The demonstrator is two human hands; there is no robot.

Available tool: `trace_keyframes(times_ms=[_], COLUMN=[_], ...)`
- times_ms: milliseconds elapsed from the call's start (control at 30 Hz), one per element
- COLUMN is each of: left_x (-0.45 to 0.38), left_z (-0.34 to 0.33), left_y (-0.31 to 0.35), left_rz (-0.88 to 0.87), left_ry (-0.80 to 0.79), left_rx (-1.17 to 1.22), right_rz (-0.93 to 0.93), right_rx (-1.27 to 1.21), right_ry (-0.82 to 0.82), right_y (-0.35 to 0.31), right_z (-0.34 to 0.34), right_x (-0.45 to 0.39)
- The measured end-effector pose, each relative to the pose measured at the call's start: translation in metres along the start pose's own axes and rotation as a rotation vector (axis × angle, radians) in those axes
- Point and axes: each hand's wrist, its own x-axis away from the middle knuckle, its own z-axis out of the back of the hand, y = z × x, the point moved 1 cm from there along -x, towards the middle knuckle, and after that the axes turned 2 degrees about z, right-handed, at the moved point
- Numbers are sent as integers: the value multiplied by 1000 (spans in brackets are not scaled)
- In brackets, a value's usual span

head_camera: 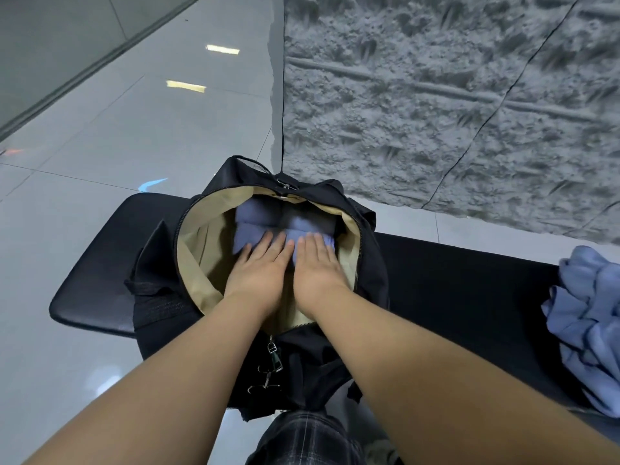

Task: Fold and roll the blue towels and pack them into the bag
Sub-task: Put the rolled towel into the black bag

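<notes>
Here I was at the packing step: left hand (260, 263) and right hand (315, 260), fingers flat, pressed rolled blue towels (255, 216) into the bag (369, 263). Next, I judged, required lifting both hands clear and fetching the loose towels (590, 317) heaped on the bench (469, 280).

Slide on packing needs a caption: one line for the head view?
Both hands, left and right, press rolled blue towels flat inside the open black bag on a bench.

Nothing readable anywhere here; the black bag (369, 280) has no legible logo or tag, and the bench (469, 290) is plain too. Only mark around is a blue curved swoosh shape (152, 185) on the floor (100, 146); no letters with it.
</notes>
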Motion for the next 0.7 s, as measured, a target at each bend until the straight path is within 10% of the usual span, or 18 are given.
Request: trace_keyframes(times_ms=[400,700], left_x=[8,65], left_z=[34,71], left_y=[7,51], left_rz=[-29,59], left_ry=[-80,358], left_rx=[10,188], right_rz=[168,221], right_rx=[-332,-527], right_ry=[93,425], right_y=[-8,36], right_z=[36,34], right_x=[55,122])
